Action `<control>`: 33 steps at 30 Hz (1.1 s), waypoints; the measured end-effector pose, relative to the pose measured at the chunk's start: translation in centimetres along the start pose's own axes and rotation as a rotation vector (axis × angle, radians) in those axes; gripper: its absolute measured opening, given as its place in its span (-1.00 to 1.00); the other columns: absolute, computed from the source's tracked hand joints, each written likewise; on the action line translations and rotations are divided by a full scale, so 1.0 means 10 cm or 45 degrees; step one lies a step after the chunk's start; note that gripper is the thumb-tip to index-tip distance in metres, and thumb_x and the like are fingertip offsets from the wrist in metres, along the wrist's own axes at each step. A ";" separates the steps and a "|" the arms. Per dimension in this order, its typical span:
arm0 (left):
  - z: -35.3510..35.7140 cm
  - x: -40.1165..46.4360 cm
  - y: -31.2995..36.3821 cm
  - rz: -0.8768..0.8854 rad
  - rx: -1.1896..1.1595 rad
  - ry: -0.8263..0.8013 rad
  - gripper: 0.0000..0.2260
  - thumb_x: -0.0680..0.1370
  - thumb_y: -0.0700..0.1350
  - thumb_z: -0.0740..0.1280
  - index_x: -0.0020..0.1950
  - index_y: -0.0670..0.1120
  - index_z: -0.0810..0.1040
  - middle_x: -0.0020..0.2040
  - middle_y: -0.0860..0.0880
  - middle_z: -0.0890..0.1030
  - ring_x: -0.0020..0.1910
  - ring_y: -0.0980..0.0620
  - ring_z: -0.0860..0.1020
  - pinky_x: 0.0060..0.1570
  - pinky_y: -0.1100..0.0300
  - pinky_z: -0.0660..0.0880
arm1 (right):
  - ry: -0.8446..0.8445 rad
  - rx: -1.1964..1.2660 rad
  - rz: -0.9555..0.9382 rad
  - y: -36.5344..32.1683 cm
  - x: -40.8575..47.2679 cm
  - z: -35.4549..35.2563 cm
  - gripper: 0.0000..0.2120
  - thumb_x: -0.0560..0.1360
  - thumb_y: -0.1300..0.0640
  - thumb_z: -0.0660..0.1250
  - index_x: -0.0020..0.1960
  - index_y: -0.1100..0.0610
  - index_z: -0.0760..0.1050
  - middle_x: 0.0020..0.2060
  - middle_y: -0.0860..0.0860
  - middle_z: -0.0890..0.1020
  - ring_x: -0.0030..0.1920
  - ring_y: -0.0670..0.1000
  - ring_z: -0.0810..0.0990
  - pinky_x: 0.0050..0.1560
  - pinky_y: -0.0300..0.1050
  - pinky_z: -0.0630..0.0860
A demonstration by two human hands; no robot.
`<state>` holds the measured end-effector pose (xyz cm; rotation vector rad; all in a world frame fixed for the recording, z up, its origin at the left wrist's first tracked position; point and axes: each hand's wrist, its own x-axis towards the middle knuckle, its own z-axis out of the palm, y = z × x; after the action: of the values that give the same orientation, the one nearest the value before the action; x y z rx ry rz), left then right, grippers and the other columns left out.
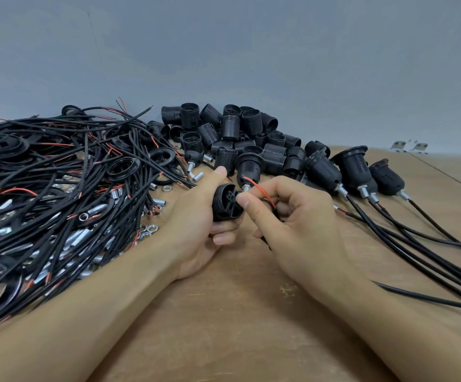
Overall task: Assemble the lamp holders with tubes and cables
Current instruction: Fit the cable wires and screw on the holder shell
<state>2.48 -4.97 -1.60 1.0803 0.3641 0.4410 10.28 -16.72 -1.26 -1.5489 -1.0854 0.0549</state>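
Grey wall behind, and a brown bench (237, 312) crowded along its far edge: a tangle of black cables (58, 188) with tubes and nuts toward the left, a heap of bare holders (240, 130) at the middle, finished holders (353, 166) with cables trailing off to the right.

Near the middle the left hand (196, 219) is wrapped around one holder (226, 202), thumb over the top and fingers curled beneath, its slotted end turned rightward. The right hand (289, 216) sits just beside that end, thumb and forefinger pinching a cable whose red wire (259, 190) arcs up between hand and holder (the black length below is mostly hidden by the fingers).

Everything hangs on that short gap: the holder's long axis runs roughly left to right, its opening facing the pinch, so the right hand is the nearer one to feed the wire leftward into it. Whether the tip has entered, I cannot tell.
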 end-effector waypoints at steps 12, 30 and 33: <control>0.00 0.00 0.02 -0.055 -0.131 0.040 -0.63 0.64 0.02 0.18 -0.27 -0.16 0.46 -0.48 -0.07 0.41 -0.63 0.15 0.17 -0.71 0.36 0.12 | -0.023 -0.091 -0.105 0.04 0.02 0.00 -0.88 0.54 0.11 0.41 -0.16 0.09 0.62 -0.41 -0.21 0.54 -0.35 -0.13 0.50 -0.25 -0.09 0.54; 0.01 0.03 0.00 0.006 -0.025 0.035 -0.75 0.65 0.02 0.16 -0.06 -0.15 0.42 -0.33 -0.10 0.37 -0.58 0.12 0.15 -0.66 0.34 0.12 | 0.012 -0.354 -0.385 -0.04 0.04 -0.10 -0.97 0.51 0.20 0.43 -0.10 0.11 0.64 -0.34 -0.16 0.47 -0.30 -0.18 0.43 -0.21 -0.39 0.31; 0.03 0.03 -0.02 0.052 0.016 0.086 -0.79 0.66 0.00 0.16 0.02 -0.14 0.41 -0.39 -0.09 0.40 -0.59 0.12 0.16 -0.64 0.36 0.12 | 0.009 -0.378 -0.379 -0.03 0.05 -0.10 -0.96 0.51 0.19 0.42 -0.12 0.11 0.63 -0.33 -0.12 0.50 -0.30 -0.16 0.44 -0.21 -0.37 0.32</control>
<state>2.94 -5.10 -1.64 1.0886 0.4055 0.5127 10.93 -17.22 -0.45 -1.6274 -1.3540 -0.3276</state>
